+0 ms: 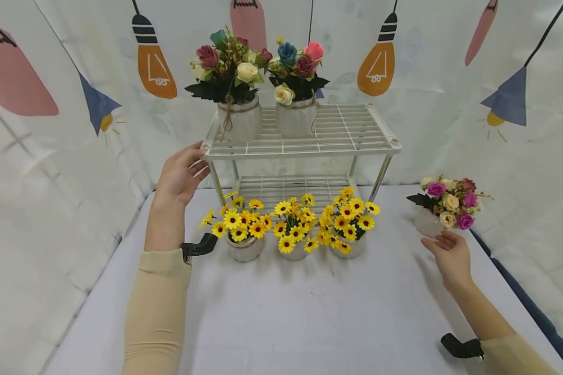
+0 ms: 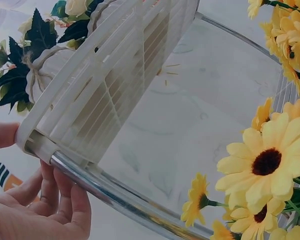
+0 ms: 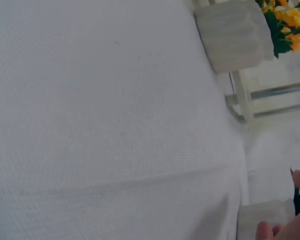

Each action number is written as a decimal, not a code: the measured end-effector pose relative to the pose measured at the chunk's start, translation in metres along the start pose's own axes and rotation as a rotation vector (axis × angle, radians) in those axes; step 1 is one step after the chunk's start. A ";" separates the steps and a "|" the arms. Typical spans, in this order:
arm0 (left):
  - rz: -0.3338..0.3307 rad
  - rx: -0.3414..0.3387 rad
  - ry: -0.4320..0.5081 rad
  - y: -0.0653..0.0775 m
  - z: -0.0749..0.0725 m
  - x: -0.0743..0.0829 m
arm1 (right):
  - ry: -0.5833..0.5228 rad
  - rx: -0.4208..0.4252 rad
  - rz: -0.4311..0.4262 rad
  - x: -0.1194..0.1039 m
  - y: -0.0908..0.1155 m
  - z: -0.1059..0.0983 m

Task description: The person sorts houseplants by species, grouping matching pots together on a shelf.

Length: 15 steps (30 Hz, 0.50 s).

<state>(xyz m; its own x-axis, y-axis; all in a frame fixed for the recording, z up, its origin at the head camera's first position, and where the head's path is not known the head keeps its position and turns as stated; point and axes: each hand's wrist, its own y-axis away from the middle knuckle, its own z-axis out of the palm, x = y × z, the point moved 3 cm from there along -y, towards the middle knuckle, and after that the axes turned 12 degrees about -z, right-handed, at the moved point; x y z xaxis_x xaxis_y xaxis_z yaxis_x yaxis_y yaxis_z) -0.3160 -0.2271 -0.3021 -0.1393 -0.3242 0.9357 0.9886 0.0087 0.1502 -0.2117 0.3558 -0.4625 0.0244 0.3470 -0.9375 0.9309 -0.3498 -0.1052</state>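
My left hand [image 1: 180,174] holds the front left corner of a white two-tier wire rack [image 1: 305,153], thumb on top and fingers beneath, beside the metal post [image 2: 97,182]. On the top shelf stand two pale pots of mixed roses, one on the left [image 1: 239,122] and one beside it [image 1: 296,120]. At the right, my right hand [image 1: 450,255] is at a pale pot [image 1: 426,223] of purple and cream flowers [image 1: 450,202]. Its fingers are spread and slightly bent near the pot; contact cannot be told.
Three pots of yellow daisies, at left [image 1: 245,250], middle [image 1: 294,250] and right [image 1: 348,247], stand in a row before the rack's lower shelf [image 1: 281,186]. White cloth covers the table [image 1: 286,312]. A printed curtain [image 1: 431,151] hangs behind.
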 end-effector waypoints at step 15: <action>0.016 -0.006 0.029 0.000 -0.001 -0.001 | -0.075 0.230 0.040 0.023 -0.047 0.012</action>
<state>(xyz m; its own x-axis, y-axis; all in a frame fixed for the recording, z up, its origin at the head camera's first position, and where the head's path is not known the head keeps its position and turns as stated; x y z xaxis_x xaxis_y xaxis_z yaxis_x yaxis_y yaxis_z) -0.3161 -0.2275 -0.3037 -0.1217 -0.3516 0.9282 0.9911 0.0085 0.1332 -0.2595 0.3703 -0.4831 0.0242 0.2665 -0.9635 0.8223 -0.5535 -0.1324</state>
